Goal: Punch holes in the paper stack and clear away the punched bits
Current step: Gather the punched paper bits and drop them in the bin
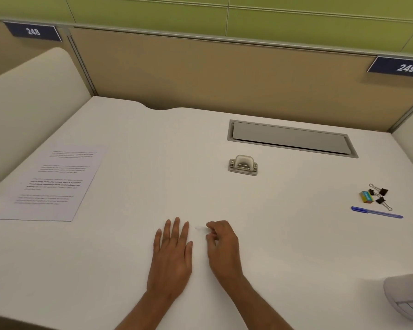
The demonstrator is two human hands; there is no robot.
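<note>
Near the front middle of the white desk (224,198), the left hand (171,256) lies flat, palm down, fingers straight and spread a little, holding nothing. Just to its right the right hand (222,246) rests with fingers curled inward, thumb and forefinger drawn together at the tips; between the two hands, close to those tips, a faint pale smear on the surface may be punched bits (200,229), though the view is too blurred to say whether the fingers pinch anything.

Well beyond the right hand, farther back on the desk, stands the grey hole punch (243,165), apart from both hands. Behind it a closed grey cable hatch (291,138) is set into the desktop. Far to the left of the left hand, the paper stack (50,184) lies flat, printed side up. Far to the right of the right hand sit black binder clips (382,196), a small eraser (365,196) beside them, and a blue pen (377,212) nearer the front edge.
</note>
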